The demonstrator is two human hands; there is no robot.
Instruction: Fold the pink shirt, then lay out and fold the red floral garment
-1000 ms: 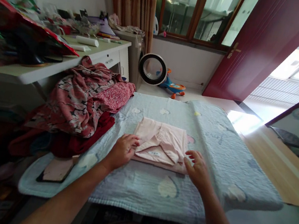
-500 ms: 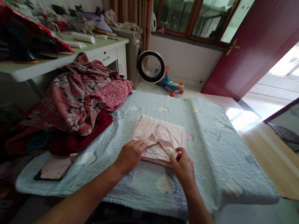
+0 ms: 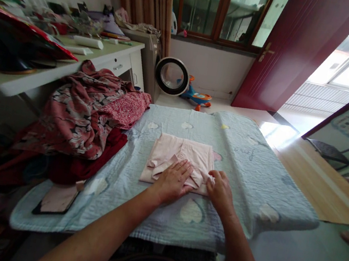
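A pale pink collared shirt (image 3: 196,150), folded into a flat rectangle, lies on a light blue quilted cover (image 3: 175,124). My left hand (image 3: 174,180) rests flat across the shirt's collar, fingers stretched out, hiding part of it. At the shirt's right edge my right hand (image 3: 220,191) is closed, pinching a bit of the pink fabric between thumb and fingers. The collar points towards me, and its folded flaps show on both sides of my left hand.
Left of the shirt is a heap of red and pink patterned clothes (image 3: 86,110). A phone-like flat item (image 3: 57,197) lies at the cover's near left corner. Beyond stand a cluttered desk (image 3: 106,57), a washing machine with its round door (image 3: 172,76) open, and a blue-orange toy (image 3: 197,96).
My left hand has moved right, from the collar's left side to flat over its middle. My right hand has shifted slightly and now pinches the shirt's right edge.
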